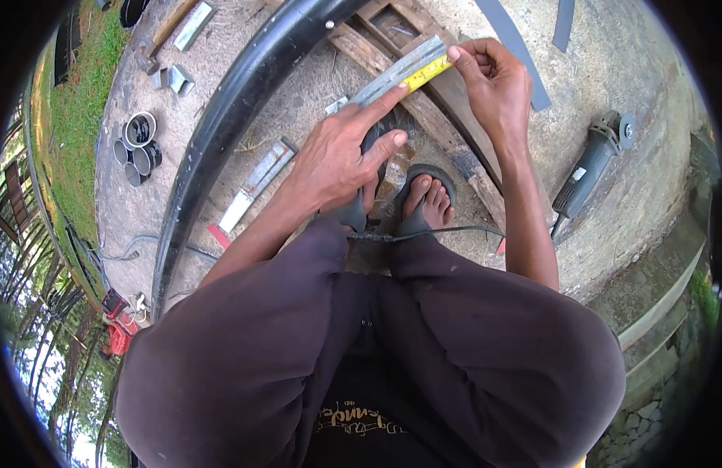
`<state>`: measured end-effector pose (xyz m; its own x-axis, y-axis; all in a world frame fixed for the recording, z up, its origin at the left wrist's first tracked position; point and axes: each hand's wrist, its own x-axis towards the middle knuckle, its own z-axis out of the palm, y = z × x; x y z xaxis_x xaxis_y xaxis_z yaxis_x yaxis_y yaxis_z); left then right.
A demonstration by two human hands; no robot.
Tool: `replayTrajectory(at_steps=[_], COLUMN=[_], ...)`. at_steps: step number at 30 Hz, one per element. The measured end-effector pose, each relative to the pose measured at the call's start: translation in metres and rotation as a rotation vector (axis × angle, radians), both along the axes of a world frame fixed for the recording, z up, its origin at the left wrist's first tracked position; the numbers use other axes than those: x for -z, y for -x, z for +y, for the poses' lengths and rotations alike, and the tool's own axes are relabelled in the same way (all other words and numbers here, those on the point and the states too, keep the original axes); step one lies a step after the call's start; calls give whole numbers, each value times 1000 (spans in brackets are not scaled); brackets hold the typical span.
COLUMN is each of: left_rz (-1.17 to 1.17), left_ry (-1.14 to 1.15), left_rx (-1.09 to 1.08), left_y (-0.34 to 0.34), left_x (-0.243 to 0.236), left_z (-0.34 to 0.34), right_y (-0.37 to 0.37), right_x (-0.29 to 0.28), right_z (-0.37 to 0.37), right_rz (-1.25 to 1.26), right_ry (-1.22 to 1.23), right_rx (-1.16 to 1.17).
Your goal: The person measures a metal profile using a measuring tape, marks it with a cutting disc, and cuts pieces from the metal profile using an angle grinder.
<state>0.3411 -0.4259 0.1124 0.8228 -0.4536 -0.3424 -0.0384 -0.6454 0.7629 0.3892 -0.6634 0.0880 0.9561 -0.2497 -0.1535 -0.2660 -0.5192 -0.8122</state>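
Observation:
A galvanized metal channel (393,69) lies diagonally above my feet, with a yellow measuring tape (427,72) along its lower edge. My left hand (337,156) is on the channel's lower part, index finger stretched onto the tape, thumb out, other fingers partly hidden. My right hand (497,97) has curled fingers, with thumb and fingers pinching the tape at the channel's upper end. A wooden frame (478,183) lies under and right of the channel.
A curved black pipe (220,117) crosses at left, near a hammer (150,54), cut pipe rings (141,148) and metal pieces (255,183). An angle grinder (587,168) lies at right, flat grey strips (517,47) behind. A cable (454,230) crosses near my feet.

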Motion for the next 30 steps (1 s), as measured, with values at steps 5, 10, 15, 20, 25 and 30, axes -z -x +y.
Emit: replayTrajectory(at_steps=[5, 10, 15, 20, 25, 30], left_rz=[-51, -63, -56, -39, -37, 97], left_ry=[-42, -11, -11, 3, 4, 34], left_rx=[-9, -10, -27, -22, -4, -1], left_y=[4, 3, 2, 0, -1, -10], left_x=[13, 15, 16, 14, 14, 11], left_z=[0, -2, 0, 0, 5, 8], right_y=[-3, 9, 37, 81, 113, 128], right_x=[-7, 0, -1, 13, 17, 16], right_z=[-3, -20, -13, 2, 26, 44], right_rz=[-9, -3, -104, -254, -233, -117], right_ry=[51, 122, 244, 322, 348, 446], right_rx=[-48, -44, -26, -250, -466, -661])
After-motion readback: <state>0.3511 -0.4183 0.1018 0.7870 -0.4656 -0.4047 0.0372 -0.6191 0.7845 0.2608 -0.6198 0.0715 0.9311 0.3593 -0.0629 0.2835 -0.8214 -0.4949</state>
